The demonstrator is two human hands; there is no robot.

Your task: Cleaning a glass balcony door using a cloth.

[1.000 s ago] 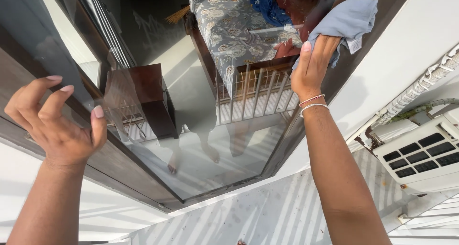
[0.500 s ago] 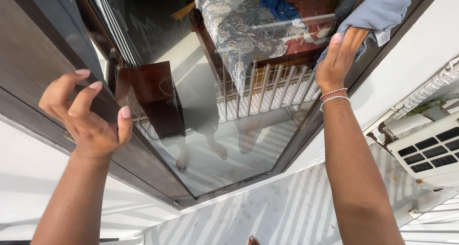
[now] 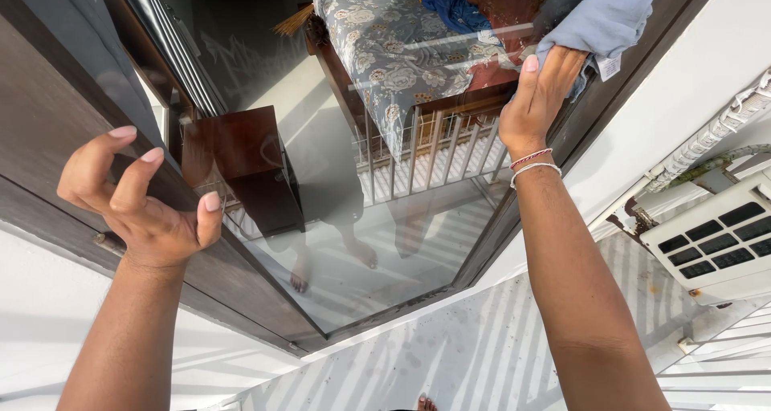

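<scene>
Up by the frame (image 3: pixel 598 98), cloth (image 3: pixel 602 22) pressed.

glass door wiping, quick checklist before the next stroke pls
1. Grip on cloth: ok. The right hand presses the pale blue cloth flat on the glass door pane.
2. Cloth spread: not ok. It is bunched, its white tag hanging loose.
3. Left hand: ok. Open, fingers curled, holding nothing, in front of the dark brown wooden door frame.
4. Streaks on the glass: cannot tell, reflections cover it.
5. Footing: cannot tell, only toes show at the bottom edge.
</scene>
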